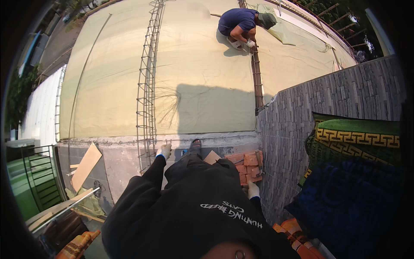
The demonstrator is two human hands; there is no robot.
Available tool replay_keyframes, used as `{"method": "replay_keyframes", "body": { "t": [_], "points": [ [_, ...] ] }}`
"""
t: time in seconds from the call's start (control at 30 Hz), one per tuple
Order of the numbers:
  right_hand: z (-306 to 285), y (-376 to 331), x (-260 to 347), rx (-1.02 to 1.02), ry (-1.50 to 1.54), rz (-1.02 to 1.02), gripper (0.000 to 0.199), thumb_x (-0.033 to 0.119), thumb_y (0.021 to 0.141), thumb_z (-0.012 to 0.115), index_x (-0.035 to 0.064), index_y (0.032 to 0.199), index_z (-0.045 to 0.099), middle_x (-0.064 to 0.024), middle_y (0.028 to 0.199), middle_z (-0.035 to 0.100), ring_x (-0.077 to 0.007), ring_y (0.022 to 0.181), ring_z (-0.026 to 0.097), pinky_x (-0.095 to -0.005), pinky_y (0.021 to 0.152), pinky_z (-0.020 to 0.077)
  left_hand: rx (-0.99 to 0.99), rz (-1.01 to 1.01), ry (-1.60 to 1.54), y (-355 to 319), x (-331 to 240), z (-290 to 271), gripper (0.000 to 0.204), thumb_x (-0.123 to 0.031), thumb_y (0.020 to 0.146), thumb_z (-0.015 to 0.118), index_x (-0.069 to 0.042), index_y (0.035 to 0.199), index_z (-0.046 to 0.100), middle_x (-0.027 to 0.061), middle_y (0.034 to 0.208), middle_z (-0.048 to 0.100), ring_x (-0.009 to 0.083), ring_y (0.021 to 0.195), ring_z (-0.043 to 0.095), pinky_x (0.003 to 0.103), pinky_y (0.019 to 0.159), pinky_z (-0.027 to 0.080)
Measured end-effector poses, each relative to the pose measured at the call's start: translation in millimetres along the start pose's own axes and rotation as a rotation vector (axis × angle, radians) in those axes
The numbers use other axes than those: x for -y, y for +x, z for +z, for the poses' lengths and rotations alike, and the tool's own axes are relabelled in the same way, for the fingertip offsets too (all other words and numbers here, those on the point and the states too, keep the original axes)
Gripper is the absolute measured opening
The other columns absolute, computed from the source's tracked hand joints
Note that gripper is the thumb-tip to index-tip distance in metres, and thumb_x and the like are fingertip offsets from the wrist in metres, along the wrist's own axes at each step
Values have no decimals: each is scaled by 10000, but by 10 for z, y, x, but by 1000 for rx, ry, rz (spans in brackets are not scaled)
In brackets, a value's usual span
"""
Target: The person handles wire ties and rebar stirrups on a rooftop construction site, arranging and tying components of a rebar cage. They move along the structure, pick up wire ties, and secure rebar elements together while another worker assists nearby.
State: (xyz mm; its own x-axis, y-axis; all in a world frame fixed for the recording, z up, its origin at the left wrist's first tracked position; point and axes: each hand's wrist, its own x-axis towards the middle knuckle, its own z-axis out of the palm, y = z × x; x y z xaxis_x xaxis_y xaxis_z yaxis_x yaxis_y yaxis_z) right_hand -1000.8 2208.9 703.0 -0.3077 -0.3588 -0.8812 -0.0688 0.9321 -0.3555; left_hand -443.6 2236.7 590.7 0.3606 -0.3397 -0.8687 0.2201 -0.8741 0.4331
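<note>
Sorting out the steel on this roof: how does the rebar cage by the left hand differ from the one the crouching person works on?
The left cage is pale grey and lies alone, its near end by the gloved left hand. The right cage looks rusty brown and ends beside the grey patterned wall, near the bricks; a crouching person bends over its far end. Both are long, narrow and lie on the tan sheet.

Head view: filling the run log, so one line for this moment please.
left hand: gloved, at rebar cage | right hand: gloved, by bricks | co-worker: crouched
</note>
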Motion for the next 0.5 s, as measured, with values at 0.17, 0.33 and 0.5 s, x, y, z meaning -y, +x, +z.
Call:
{"method": "replay_keyframes", "body": {
  "t": [0.17, 0.33, 0.5],
  "points": [
    [10, -51, 611, -100, -15, -182, 327, 319, 1042, 624, 25, 1172, 687, -69, 892, 679, -162, 697, 643, -339, 602, 547, -68, -86, -247, 436, 280, -374, 348, -398, 977, 606, -92, 1140, 621, 55, 873, 626, 156, 548, 521, 329, 455, 401],
    [-76, -41, 654, -67, -50, -162, 309, 291, 1045, 620, 18, 1169, 695, -64, 877, 665, -166, 684, 620, -350, 588, 499, -80, -159, -318, 137, 200, 68, 395, -432, 982, 616, -110, 1211, 631, 49, 947, 641, 159, 648, 559, 334, 526, 439],
    [391, 295, 535, 36, -167, -51, 361, 317, 1058, 601, 24, 1252, 686, -122, 982, 726, -255, 803, 686, -398, 722, 540, -16, -25, -178, 114, 37, 69, 497, -425, 994, 611, -40, 1309, 620, 123, 1206, 702, 242, 860, 692, 374, 708, 571]
  ]
}}
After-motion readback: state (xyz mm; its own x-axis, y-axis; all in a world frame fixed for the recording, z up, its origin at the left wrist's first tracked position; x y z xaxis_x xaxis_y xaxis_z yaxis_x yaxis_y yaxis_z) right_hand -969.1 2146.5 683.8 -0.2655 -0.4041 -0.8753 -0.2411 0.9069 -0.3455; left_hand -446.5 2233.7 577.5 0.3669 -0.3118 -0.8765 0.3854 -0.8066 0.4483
